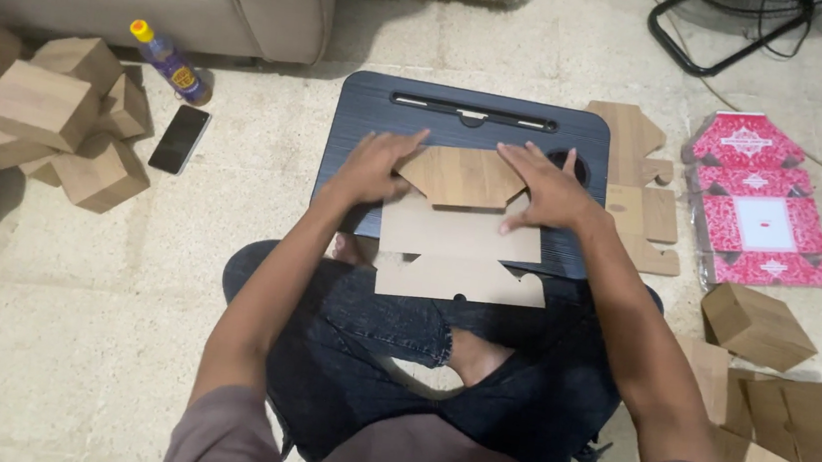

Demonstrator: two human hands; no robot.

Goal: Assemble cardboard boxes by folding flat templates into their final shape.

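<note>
Nearest me, over the crossed legs, the flat cardboard box blank lies on the dark tabletop with its near edge overhanging. My left hand and right hand press its folded wood-print flap with fingers spread flat, gripping nothing. I'd keep both palms level and crease evenly along the fold.

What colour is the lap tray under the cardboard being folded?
Dark blue-black with a faint wood-grain texture; the lap tray shows best in the head view.
</note>
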